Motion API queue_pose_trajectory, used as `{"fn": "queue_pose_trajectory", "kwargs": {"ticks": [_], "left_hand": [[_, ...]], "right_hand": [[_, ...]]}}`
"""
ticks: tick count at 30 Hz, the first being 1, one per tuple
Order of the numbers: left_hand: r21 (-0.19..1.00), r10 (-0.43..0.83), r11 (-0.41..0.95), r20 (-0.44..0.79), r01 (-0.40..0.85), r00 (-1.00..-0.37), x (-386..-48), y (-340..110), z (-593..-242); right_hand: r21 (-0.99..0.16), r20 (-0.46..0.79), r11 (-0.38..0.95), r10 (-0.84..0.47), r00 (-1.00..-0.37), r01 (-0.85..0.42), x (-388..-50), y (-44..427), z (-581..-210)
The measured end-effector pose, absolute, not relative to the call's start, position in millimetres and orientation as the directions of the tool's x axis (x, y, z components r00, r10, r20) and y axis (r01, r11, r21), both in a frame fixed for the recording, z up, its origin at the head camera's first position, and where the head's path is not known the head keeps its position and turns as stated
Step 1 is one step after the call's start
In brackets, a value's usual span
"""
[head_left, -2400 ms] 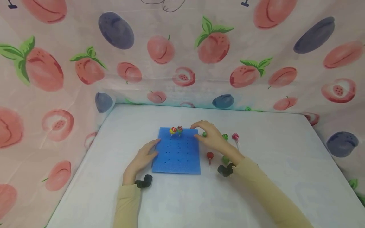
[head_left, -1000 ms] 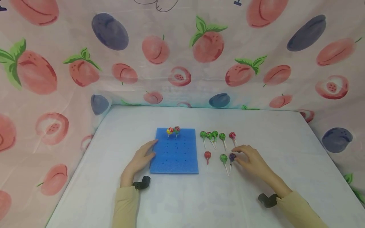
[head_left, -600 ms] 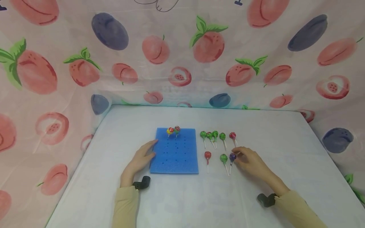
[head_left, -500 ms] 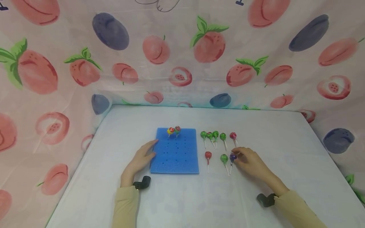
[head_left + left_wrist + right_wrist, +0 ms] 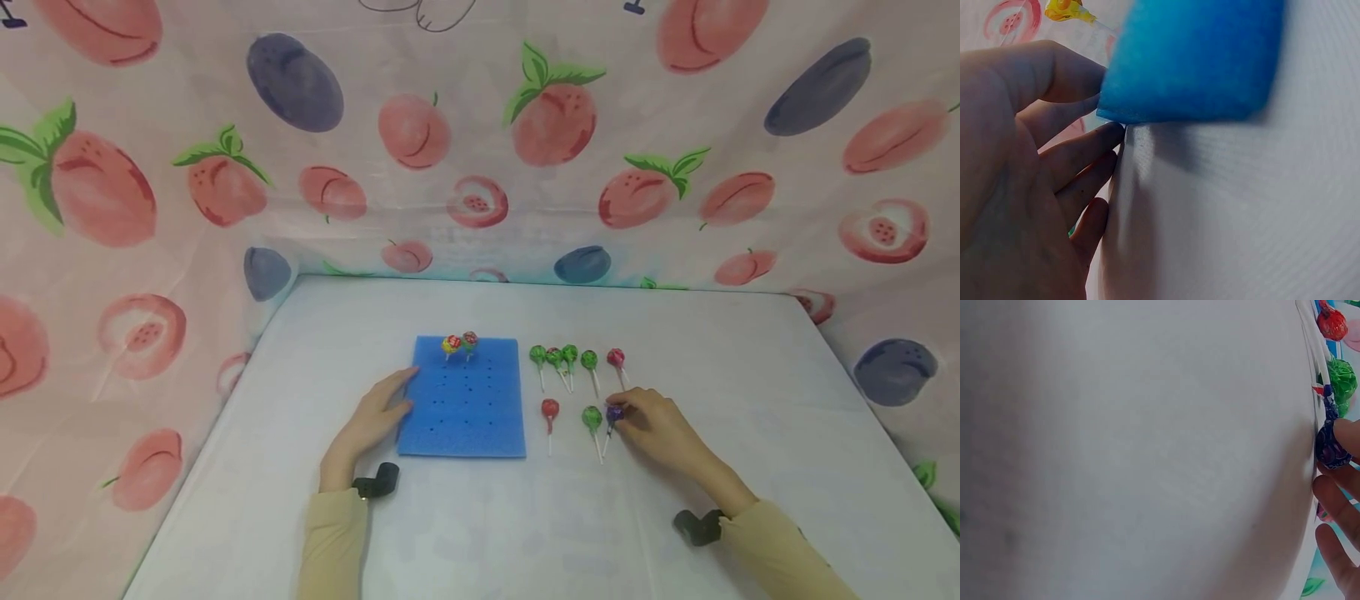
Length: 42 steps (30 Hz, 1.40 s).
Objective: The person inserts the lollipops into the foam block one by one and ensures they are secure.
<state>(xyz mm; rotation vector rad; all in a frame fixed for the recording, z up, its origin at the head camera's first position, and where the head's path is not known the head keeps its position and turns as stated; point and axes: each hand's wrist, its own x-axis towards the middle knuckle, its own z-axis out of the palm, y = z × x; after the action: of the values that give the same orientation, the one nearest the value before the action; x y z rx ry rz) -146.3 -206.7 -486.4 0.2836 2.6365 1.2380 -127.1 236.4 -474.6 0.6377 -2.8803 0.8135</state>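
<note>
A blue foam board (image 5: pixel 461 442) with rows of small holes lies on the white table. Two lollipops stand upright at its far edge: a yellow-and-red lollipop (image 5: pixel 451 344) and a green-and-red lollipop (image 5: pixel 469 341). My left hand (image 5: pixel 372 421) rests with extended fingers against the board's left edge; in the left wrist view, fingertips touch the foam's (image 5: pixel 1197 69) corner. To the right, my right hand (image 5: pixel 663 429) pinches the head of a purple lollipop (image 5: pixel 615 413). The right wrist view shows the thumb on the purple wrapper (image 5: pixel 1332 450); part of the grip is cut off.
A green lollipop (image 5: pixel 592 418) lies just left of the purple one, and a red lollipop (image 5: pixel 550 409) nearer the board. Behind them is a row of several lollipops, mostly green (image 5: pixel 589 360), with a pink lollipop (image 5: pixel 617 357) at its right end. A fruit-print cloth (image 5: pixel 480 117) hangs behind the table.
My right hand has come from the board's far right corner over to the purple lollipop, and its fingers have closed on the head. The left hand stays at the board's edge.
</note>
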Motion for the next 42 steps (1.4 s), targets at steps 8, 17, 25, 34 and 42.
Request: {"fn": "queue_pose_trajectory", "kwargs": {"ticks": [8, 17, 25, 34, 42], "left_hand": [[0.775, 0.260, 0.628, -0.119, 0.074, -0.958, -145, -206, -488], [0.777, 0.258, 0.625, -0.115, 0.075, -0.959, -145, -206, -487], [0.770, 0.255, 0.634, -0.113, 0.078, -0.960, -145, -206, -489], [0.769, 0.259, 0.634, -0.110, 0.083, -0.960, -146, -206, -489], [0.769, 0.261, 0.633, -0.103, 0.089, -0.960, -146, -206, -488]], "right_hand": [[-0.491, 0.194, 0.773, -0.352, -0.916, -0.401, -126, 238, -472], [-0.529, 0.161, 0.761, -0.344, -0.925, -0.375, -124, 239, -458], [-0.521, 0.235, 0.728, -0.380, -0.894, -0.446, -127, 231, -445], [-0.514, 0.311, 0.678, -0.424, -0.851, -0.525, -139, 213, -435], [-0.567, 0.256, 0.667, -0.415, -0.873, -0.483, -157, 192, -427]]}}
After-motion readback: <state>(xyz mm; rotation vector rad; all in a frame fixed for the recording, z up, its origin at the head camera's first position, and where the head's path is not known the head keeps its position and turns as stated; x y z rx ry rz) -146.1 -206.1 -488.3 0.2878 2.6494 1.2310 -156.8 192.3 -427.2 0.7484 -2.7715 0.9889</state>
